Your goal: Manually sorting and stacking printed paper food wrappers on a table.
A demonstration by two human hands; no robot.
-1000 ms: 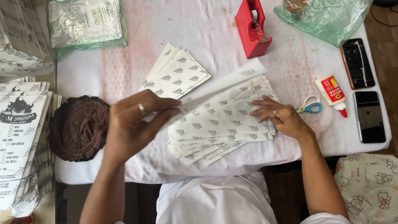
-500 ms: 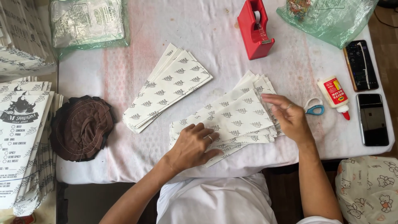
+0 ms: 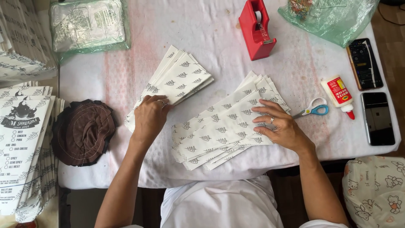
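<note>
Head view, the only one: I'm mid-sort on the paper sleeves, and my read is that this is the hand-off step between two stacks. My left hand (image 3: 150,118) rests palm-down on the lower end of the left stack (image 3: 173,84), fingers curled loosely over its edge, pressing rather than pinching, nothing lifted. My right hand (image 3: 278,126) lies flat and open on the right stack (image 3: 223,122), fingers spread across the top sheet, holding the fan in place, not gripping. Both stacks are white sleeves with a small leaf print, lying on the white cloth-covered table (image 3: 126,67); the left one is angled up toward the far side, the right one is fanned wider and sits close to the table's near edge, some ends hanging just past it. Judgement: the next move calls for peeling a single sleeve off the fan without dragging its neighbours, so the right hand needs to keep the pile pinned while one corner is separated. Around: scissors (image 3: 314,110) just beside my right fingertips, glue bottle (image 3: 338,95) next to them, two phones (image 3: 371,90) at the right edge, red tape dispenser (image 3: 256,29) at the far side, well apart. Brown cloth (image 3: 82,131) to the left of my forearm, printed bags (image 3: 25,143) stacked beyond it, off the table. Nothing sits between the two stacks; the scissors are the only thing near enough to snag.
</note>
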